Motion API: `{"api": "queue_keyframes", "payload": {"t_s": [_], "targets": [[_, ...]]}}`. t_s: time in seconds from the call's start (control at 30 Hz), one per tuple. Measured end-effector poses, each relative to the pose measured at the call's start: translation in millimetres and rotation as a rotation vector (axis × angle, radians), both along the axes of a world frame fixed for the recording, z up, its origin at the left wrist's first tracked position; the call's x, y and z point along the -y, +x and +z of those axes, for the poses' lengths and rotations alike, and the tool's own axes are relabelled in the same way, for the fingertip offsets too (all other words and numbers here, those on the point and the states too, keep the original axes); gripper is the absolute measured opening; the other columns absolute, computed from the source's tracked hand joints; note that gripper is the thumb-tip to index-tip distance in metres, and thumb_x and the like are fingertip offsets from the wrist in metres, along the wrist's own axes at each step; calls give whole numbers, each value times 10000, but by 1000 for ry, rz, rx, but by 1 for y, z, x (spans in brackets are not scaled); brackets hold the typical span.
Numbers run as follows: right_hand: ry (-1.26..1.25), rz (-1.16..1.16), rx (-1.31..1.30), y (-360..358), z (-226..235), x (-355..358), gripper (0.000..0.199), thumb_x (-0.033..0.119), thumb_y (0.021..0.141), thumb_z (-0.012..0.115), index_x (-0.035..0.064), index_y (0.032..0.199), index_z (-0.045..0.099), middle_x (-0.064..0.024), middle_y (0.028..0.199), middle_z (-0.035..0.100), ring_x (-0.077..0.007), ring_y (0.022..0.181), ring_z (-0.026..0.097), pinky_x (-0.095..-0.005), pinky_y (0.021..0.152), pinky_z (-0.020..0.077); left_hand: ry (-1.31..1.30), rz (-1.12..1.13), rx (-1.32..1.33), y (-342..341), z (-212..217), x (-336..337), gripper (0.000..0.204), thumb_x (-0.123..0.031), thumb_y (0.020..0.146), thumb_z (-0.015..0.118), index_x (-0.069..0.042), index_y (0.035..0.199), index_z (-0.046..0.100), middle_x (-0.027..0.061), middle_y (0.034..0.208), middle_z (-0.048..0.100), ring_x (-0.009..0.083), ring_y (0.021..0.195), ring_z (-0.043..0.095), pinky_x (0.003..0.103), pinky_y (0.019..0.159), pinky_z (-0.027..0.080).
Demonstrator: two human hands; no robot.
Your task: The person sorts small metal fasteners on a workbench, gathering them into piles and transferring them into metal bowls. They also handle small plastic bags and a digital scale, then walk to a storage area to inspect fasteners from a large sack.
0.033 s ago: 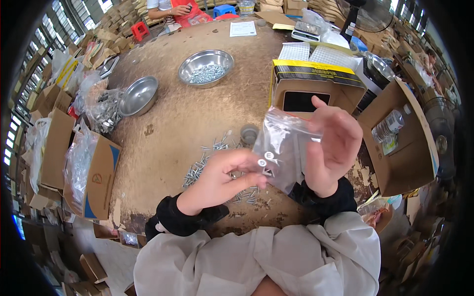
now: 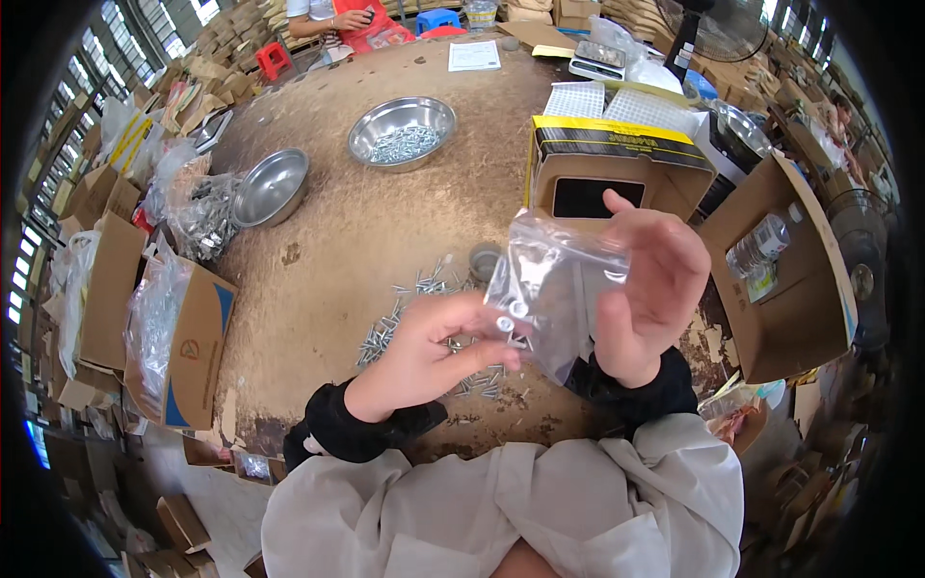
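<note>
The table [image 2: 385, 231] carries a loose screw pile [image 2: 424, 318] at 9 o'clock of your hands. Your right hand [image 2: 641, 289] grips the clear bag [image 2: 554, 289]; your left hand [image 2: 434, 352] pinches screws at its mouth. Loading is under way; next, keep the mouth open.

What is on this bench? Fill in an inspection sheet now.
Surface: worn brown table.
Job's things: clear plastic bag; loose screws.
Clutter: two steel bowls, one with screws, one empty; yellow-topped box; paper sheet.
Hands: left hand pinches small parts at the bag; right hand holds the bag.
Cables: nothing seen.
Surroundings: cardboard boxes, fan, another person.
</note>
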State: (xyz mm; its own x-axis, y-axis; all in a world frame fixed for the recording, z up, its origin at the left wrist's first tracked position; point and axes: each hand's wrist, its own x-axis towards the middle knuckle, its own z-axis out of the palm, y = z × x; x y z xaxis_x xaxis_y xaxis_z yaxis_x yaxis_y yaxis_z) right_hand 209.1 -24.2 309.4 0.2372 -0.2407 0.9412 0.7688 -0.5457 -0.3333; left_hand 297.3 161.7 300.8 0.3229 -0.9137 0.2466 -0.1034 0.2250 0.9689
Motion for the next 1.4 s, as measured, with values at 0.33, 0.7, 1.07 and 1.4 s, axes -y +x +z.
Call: {"api": "queue_keyframes", "payload": {"t_s": [0.33, 0.7, 1.07, 1.4], "targets": [[-128, 140, -490, -16, -3, -21, 394, 31, 774, 655, -47, 1144, 545, -182, 1043, 621, -274, 918, 624, -350, 809, 477, 80, 57, 300, 10, 10, -15, 254, -111, 812, 695, -16, 1035, 618, 120, 976, 669, 249, 914, 651, 332, 784, 505], [-323, -8, -838, -13, -43, -13, 147, 85, 656, 620, 27, 790, 643, -130, 714, 603, -314, 697, 567, -380, 676, 461, 951, 1710, 1336, 176, -52, -245, 717, -247, 678, 760, -70, 1286, 425, 188, 1211, 480, 343, 1140, 456, 492, 977, 317], [-260, -6, -914, 0, -76, -9, 110, 126, 713, 619, 19, 734, 629, -106, 671, 576, -277, 661, 549, -362, 624, 432, 1001, 1742, 1268, 187, -80, -303, 255, -223, 736, 700, -53, 817, 528, 115, 824, 589, 311, 839, 528, 418, 741, 400], [-154, 4, -848, 6, -81, 3, 22, 47, 713, 623, 28, 709, 614, -106, 673, 601, -291, 674, 591, -375, 676, 480, 905, 1789, 1287, 168, -71, -294, 303, -235, 754, 702, -42, 693, 477, 149, 675, 529, 358, 696, 496, 459, 657, 369]]}}
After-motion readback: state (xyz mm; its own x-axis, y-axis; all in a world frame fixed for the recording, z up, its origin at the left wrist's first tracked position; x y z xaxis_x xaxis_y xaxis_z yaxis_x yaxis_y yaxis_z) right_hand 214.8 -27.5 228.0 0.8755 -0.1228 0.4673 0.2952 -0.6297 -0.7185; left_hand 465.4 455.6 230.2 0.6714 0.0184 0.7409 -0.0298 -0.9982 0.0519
